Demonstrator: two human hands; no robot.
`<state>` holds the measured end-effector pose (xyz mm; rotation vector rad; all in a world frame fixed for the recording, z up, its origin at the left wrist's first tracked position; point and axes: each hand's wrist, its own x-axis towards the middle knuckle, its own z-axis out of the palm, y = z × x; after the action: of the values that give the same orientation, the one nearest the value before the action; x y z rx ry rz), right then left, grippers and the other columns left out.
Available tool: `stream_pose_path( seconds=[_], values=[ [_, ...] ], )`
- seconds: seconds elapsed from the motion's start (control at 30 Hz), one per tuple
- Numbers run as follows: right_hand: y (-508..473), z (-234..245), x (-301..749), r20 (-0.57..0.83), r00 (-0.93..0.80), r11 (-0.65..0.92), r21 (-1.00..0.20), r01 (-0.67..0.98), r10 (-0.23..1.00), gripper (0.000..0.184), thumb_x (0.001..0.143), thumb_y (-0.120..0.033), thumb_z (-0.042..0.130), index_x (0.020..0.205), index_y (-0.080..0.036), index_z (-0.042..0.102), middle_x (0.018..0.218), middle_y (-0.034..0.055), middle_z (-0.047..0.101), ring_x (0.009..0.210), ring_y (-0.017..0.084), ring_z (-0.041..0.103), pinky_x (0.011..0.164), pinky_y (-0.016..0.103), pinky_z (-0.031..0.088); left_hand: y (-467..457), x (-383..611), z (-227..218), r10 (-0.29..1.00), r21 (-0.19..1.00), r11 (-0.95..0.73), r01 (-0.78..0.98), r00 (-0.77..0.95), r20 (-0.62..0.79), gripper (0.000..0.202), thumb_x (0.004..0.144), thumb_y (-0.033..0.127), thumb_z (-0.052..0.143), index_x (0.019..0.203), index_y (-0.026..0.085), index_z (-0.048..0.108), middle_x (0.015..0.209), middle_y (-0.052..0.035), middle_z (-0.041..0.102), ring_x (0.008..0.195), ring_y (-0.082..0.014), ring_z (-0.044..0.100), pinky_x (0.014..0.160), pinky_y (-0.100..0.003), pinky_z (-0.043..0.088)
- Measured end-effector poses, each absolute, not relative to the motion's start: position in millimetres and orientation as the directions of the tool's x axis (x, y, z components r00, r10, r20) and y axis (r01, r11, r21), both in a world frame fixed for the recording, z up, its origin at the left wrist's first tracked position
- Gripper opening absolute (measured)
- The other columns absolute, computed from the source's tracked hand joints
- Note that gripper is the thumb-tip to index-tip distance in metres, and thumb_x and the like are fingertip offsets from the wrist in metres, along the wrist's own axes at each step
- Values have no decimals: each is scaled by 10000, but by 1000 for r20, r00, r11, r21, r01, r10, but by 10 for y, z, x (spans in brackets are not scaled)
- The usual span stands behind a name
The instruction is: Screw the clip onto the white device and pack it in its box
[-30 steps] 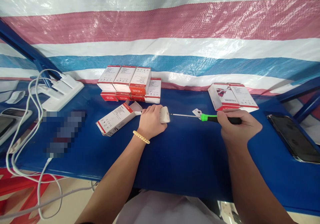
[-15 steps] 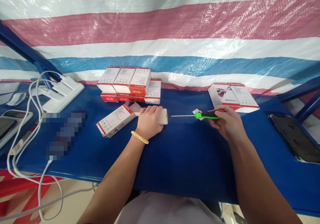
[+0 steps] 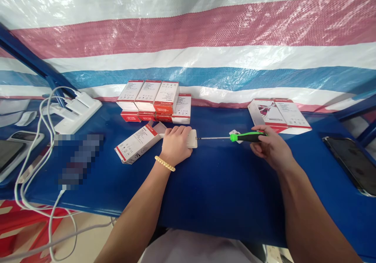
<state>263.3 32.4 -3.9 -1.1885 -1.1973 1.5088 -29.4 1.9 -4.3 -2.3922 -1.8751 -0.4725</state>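
1. On the blue table [image 3: 211,184], near its back edge, the left hand [image 3: 175,143] lies curled over a small cream device [image 3: 192,138], pressing it down; only the device's right end shows past the fingers.
2. The right hand [image 3: 272,147] is well to the right of the device, its fingers closed loosely round the black rear part of a screwdriver [image 3: 235,137], with the green collar showing just clear of the fingertips.
3. The screwdriver lies nearly level, its long axis running left to right across the table. The thin metal shaft points left and its tip meets the right end of the device, so the tool bridges the gap between the two hands.
4. A small white piece [image 3: 234,132] lies on the table just behind the green collar.
5. One opened box [image 3: 138,142], white and red, lies just left of the left hand, its flap end toward the wrist.
6. Behind the left hand stands one stack of boxes [image 3: 155,100]; at least four tops are countable.
7. Two boxes [image 3: 279,114] lie side by side behind the right hand.
8. One dark phone [image 3: 351,163] rests at the far right.
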Motion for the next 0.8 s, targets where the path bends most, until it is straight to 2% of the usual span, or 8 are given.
stream_pose_path(
  seconds=[0.1,0.2,0.3,0.4,0.5,0.57,0.7,0.8],
  values=[
    [311,-55,2619,-134,-150,-123,-989,82,980,310,847,-520,574,918,-231,487,402,-67,371,333,99,312,340,205,220,22,-306,-40,938,135,-248,959,203,280,457,656,193,620,1109,183,569,1055,-70,666,944,-268,592,780,-412,409],
    [303,-63,2626,-130,-75,-109,-966,235,989,458,867,-622,505,685,-209,433,364,-40,331,321,95,301,349,233,209,22,-310,-41,935,134,-252,958,205,289,450,656,186,613,1104,187,571,1056,-70,667,947,-271,592,776,-410,405],
    [308,-54,2654,-161,-34,-141,-931,336,986,564,883,-652,409,554,-195,382,372,31,404,353,109,371,383,256,242,23,-315,-42,932,133,-261,956,214,291,443,668,183,604,1110,191,569,1062,-64,667,952,-268,592,783,-412,405],
    [327,-33,2661,-217,-169,-186,-966,181,961,463,833,-622,420,735,-177,503,517,78,570,430,153,492,412,257,298,33,-329,-41,934,128,-253,959,207,291,444,667,182,606,1109,186,570,1063,-66,667,961,-270,590,789,-414,404],
    [341,-20,2635,-166,-278,-163,-986,33,946,432,749,-545,554,1012,-222,437,631,40,638,492,182,556,427,246,337,46,-341,-37,937,126,-239,963,195,292,457,656,186,614,1111,183,572,1058,-70,667,967,-276,588,790,-413,404],
    [340,-27,2617,-120,-254,-106,-992,66,960,432,777,-543,581,1032,-241,407,598,3,618,468,168,540,427,240,345,50,-342,-35,938,126,-232,965,187,291,461,652,191,616,1111,185,575,1069,-74,665,978,-281,587,791,-411,405],
    [331,-92,2619,-59,-124,-16,-946,323,991,446,865,-652,476,817,-210,500,455,-6,518,376,129,456,395,246,326,46,-335,-35,941,119,-223,968,182,285,467,648,190,620,1112,183,578,1094,-80,660,997,-286,585,801,-407,407],
    [343,-146,2633,-51,-22,-37,-912,408,998,570,876,-683,422,577,-199,443,393,23,464,348,115,426,391,255,310,40,-337,-43,934,120,-237,964,192,302,479,657,194,619,1133,178,573,1112,-76,661,999,-282,587,815,-406,411]
  ],
)
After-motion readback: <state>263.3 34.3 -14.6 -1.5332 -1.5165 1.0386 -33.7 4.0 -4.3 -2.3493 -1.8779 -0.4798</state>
